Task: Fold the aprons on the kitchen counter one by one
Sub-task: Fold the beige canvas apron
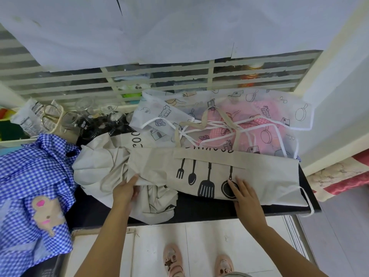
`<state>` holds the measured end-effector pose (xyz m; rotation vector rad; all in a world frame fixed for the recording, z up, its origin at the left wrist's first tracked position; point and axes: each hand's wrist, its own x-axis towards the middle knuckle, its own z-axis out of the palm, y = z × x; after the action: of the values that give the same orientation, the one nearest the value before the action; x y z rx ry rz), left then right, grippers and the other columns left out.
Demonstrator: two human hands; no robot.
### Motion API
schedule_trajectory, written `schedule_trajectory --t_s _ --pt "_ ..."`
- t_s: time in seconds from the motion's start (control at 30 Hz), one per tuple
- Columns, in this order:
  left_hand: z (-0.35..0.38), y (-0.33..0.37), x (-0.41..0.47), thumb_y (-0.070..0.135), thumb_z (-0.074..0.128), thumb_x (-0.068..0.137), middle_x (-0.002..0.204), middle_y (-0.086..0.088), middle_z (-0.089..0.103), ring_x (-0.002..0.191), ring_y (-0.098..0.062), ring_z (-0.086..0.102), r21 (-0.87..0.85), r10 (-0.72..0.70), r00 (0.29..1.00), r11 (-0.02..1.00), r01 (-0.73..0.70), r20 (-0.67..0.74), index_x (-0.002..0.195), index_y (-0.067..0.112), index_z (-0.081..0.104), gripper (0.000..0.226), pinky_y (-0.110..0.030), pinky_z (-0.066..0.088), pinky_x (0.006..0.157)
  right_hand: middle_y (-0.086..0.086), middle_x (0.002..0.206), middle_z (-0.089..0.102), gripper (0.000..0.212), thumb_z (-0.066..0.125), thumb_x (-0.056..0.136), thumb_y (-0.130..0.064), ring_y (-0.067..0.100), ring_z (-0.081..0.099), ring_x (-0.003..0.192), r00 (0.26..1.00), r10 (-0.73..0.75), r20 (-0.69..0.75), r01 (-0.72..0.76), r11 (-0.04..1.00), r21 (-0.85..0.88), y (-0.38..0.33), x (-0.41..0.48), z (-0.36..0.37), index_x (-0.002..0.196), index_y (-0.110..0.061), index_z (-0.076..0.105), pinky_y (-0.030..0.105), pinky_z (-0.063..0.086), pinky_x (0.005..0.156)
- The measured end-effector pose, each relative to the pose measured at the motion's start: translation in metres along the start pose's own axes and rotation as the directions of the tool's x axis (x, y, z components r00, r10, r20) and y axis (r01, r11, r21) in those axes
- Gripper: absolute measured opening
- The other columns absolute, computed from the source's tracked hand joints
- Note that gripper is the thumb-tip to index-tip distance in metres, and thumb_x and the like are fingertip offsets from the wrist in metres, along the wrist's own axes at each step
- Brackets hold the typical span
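Beige apron w/ black utensil print: fork, spoon, spatula, pan, plus black lettering. 2nd plain beige apron, crumpled, also w/ black letters. Blue & white gingham apron w/ tan mouse patch, pink ears & cheeks. Sheer white apron w/ black outline doodles (pans, trucks, leaves), white trim; pink & white checked fabric under it. Counter black. Floor tiles white. Slippers pale pink.

Your left hand and right hand are bare, forearms unsleeved, and you wear pink slippers with small decorations.
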<state>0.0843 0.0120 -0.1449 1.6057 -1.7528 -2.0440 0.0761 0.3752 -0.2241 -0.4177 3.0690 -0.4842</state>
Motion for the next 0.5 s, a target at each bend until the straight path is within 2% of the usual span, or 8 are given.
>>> schedule_trajectory --t_s 0.13,0.23,0.3,0.4,0.5 --pt "-0.006 0.0 0.001 0.017 0.057 0.096 0.081 -0.01 0.061 0.067 -0.015 0.056 -0.018 -0.024 0.999 1.0 0.025 0.026 0.102 0.004 0.058 0.015 -0.018 0.049 0.05 0.013 0.138 0.052 0.072 0.076 0.066 0.011 0.041 0.051 0.123 0.999 -0.034 -0.039 0.031 0.996 -0.086 0.019 -0.001 0.0 0.131 -0.013 0.057 0.051 0.041 0.101" --pt "-0.022 0.015 -0.002 0.014 0.053 0.097 0.106 -0.011 0.062 0.09 -0.021 0.059 0.003 0.141 0.988 0.99 -0.141 0.061 0.113 0.008 0.061 0.018 -0.029 0.05 0.079 0.008 0.135 0.056 0.065 0.064 0.072 0.012 0.04 0.055 0.12 0.988 -0.124 -0.092 0.109 0.983 -0.149 0.034 -0.004 -0.008 0.131 -0.015 0.056 0.042 0.026 0.108" --pt "-0.034 0.027 -0.005 0.015 0.054 0.097 0.113 -0.009 0.063 0.097 -0.02 0.058 -0.009 0.201 0.973 0.979 -0.201 0.11 0.126 0.007 0.058 0.03 -0.03 0.045 0.087 0.008 0.131 0.06 0.068 0.071 0.067 0.014 0.04 0.057 0.117 0.977 -0.182 -0.109 0.162 0.972 -0.168 0.039 -0.006 -0.016 0.128 -0.013 0.058 0.042 0.024 0.106" --pt "-0.043 0.03 -0.005 0.015 0.051 0.098 0.105 -0.005 0.063 0.083 -0.014 0.058 -0.07 0.127 0.977 0.991 -0.117 0.172 0.131 0.005 0.054 0.034 -0.025 0.047 0.081 0.011 0.131 0.059 0.075 0.08 0.059 0.012 0.04 0.055 0.12 0.973 -0.212 -0.092 0.195 0.968 -0.16 0.033 -0.007 -0.02 0.127 -0.011 0.06 0.044 0.025 0.106" --pt "-0.043 0.013 -0.003 0.011 0.053 0.097 0.116 -0.01 0.059 0.084 -0.016 0.057 -0.207 -0.043 0.996 0.976 0.06 0.083 0.132 0.002 0.049 0.036 -0.027 0.053 0.079 0.013 0.137 0.054 0.079 0.079 0.063 0.011 0.041 0.05 0.125 0.976 -0.199 -0.088 0.185 0.972 -0.143 0.025 -0.014 -0.015 0.132 -0.016 0.051 0.042 0.021 0.108"
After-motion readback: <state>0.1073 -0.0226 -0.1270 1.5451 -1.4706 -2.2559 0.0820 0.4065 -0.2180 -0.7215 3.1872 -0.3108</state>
